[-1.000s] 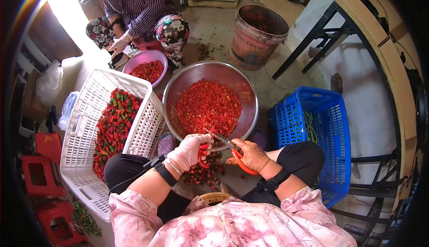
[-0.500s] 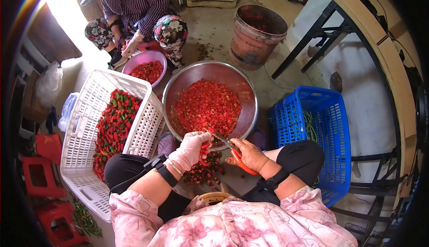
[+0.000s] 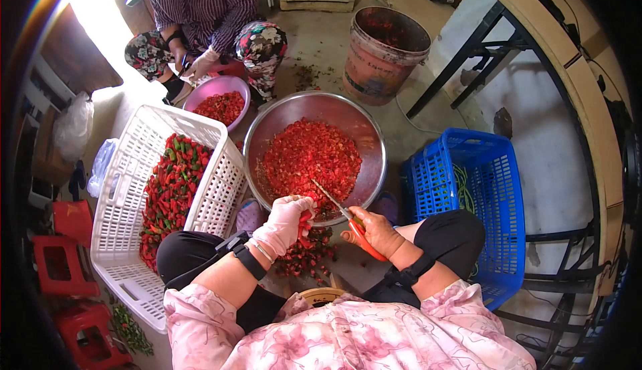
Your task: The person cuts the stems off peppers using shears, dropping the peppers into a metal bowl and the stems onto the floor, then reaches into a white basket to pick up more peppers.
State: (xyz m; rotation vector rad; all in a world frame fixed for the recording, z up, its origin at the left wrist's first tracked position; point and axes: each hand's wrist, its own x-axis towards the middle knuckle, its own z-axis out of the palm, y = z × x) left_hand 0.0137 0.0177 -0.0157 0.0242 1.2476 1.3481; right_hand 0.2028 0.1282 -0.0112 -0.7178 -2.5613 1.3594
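Observation:
My left hand [image 3: 286, 223], in a pale glove, is closed around red chili peppers [image 3: 305, 225] at the near rim of a large metal bowl [image 3: 369, 144]. My right hand [image 3: 376, 232] grips orange-handled scissors [image 3: 330, 198], whose blades point up and left over the bowl, a little apart from the peppers in my left hand. Chopped red chili [image 3: 311, 159] is heaped inside the bowl. Below its near edge, partly hidden by my left hand, lie dark red pieces with stems [image 3: 309, 256].
To the left stands a white basket [image 3: 127, 263] of whole red and green peppers [image 3: 175, 193]. A blue basket [image 3: 498, 236] is at right, a stained bucket [image 3: 378, 69] behind. Another person [image 3: 207, 15] crouches by a purple basin [image 3: 194, 99]. Red stools [image 3: 63, 263] stand far left.
The scissors have swung up and left, their blades now showing over the chopped chili instead of beside my left fingers. The other person's gloved hand has lowered toward their other hand.

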